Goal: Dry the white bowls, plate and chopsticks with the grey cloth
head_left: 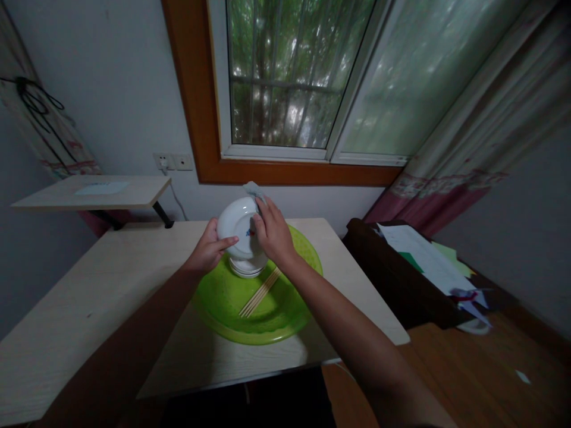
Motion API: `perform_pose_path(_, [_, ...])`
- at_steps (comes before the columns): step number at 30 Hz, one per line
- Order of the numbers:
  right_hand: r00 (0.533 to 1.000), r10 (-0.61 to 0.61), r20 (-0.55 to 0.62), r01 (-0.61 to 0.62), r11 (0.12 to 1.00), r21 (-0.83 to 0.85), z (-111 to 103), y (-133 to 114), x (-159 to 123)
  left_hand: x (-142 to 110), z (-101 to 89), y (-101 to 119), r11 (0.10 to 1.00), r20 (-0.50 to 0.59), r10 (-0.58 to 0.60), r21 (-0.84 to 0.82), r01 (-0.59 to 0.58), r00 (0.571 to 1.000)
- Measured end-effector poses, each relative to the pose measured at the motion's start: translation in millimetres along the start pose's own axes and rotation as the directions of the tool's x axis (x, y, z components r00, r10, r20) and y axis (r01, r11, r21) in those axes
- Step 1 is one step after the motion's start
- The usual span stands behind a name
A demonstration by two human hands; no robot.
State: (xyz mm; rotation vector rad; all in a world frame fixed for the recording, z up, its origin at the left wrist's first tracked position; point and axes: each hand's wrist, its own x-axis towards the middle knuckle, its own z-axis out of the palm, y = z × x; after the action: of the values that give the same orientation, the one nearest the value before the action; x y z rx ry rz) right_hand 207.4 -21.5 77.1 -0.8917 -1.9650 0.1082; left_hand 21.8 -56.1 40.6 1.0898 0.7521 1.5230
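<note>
A small white plate [236, 224] with a blue and red mark is tilted up over the green basin [285, 324]. My left hand [210, 246] grips its left rim, thumb across the front. A pale cloth [253, 189] pokes out above the fingers of my right hand [273, 232], which presses it to the plate's right side. Below, a stack of white dishes [248, 270] sits in the basin, partly covered by the held plate. Several wooden chopsticks [259, 292] lie side by side in the basin, right of the stack.
The basin stands on a light wooden table [147, 267]. A raised shelf [98, 193] with a paper label is at the back left. Wall sockets [173, 161] and a window [294, 89] are behind. To the right, a dark cabinet [379, 267] bears papers [428, 255].
</note>
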Motion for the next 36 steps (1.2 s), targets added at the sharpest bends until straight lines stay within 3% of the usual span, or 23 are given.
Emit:
perform_pose_path(5, [0.968, -0.189, 0.165, 0.204, 0.976, -0.078, 0, -23, 10, 0, -1.5, 0, 0.999, 0.020, -0.027, -0.020, 0.027, 0.999])
perform_pose_path(9, [0.961, -0.203, 0.186, 0.220, 0.972, -0.077, 0, -25, 14, 0, -1.4, 0, 1.000, 0.012, -0.010, -0.024, 0.011, 1.000])
perform_pose_path(15, [0.997, 0.011, 0.073, -0.018, 0.996, 0.086, -3, 11, -2, 1, -2.5, -1, 1.000, -0.001, -0.002, 0.011, 0.002, 1.000])
perform_pose_path(19, [0.978, 0.197, 0.073, -0.208, 0.960, 0.190, -6, 31, -24, 2, -4.3, -1, 1.000, -0.028, -0.008, 0.018, 0.008, 1.000])
perform_pose_path(25, [0.957, 0.274, 0.100, -0.290, 0.930, 0.225, -10, 36, -39, 2, -3.4, 3, 0.999, -0.022, -0.045, -0.003, 0.045, 0.999])
perform_pose_path(30, [0.981, 0.193, 0.031, -0.196, 0.972, 0.131, -10, 24, -23, 1, -0.2, 4, 0.998, -0.006, -0.057, -0.006, 0.057, 0.998])
perform_pose_path(36, [0.993, -0.081, 0.082, 0.085, 0.995, -0.043, -4, 0, 3, 0, -0.5, 2, 0.998, 0.012, -0.050, -0.043, 0.050, 0.999])
